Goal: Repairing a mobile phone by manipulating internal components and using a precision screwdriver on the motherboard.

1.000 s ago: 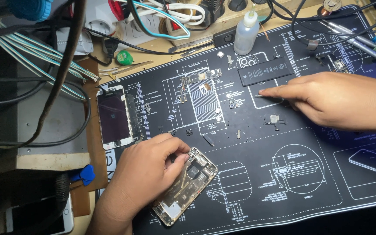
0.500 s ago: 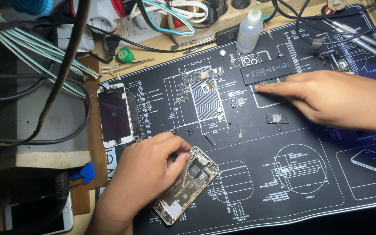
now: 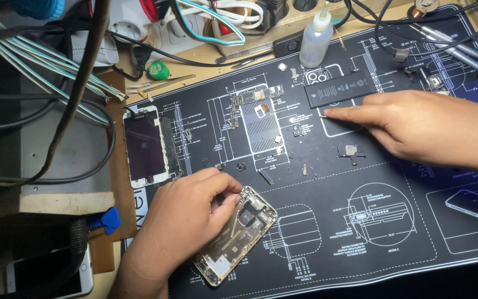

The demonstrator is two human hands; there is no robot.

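Observation:
My left hand (image 3: 186,218) rests on an opened phone housing (image 3: 238,235) lying on the black printed repair mat (image 3: 327,232), with fingers curled over its upper left edge. My right hand (image 3: 427,130) reaches left across the mat, its index fingertip touching the mat just below a black phone battery (image 3: 341,87). A detached phone screen (image 3: 145,147) lies at the mat's left edge. A small circuit board (image 3: 253,98) and several tiny screws and parts are spread over the mat's middle.
A white dropper bottle (image 3: 316,37) stands at the back. Cables and a power strip (image 3: 156,27) crowd the top left. Pens and tools (image 3: 449,41) lie at the top right. A blue pick (image 3: 109,218) and another phone (image 3: 56,277) sit at the left.
My right hand has slid slightly toward the battery, fingertip now just below it. My left hand stays on the phone housing.

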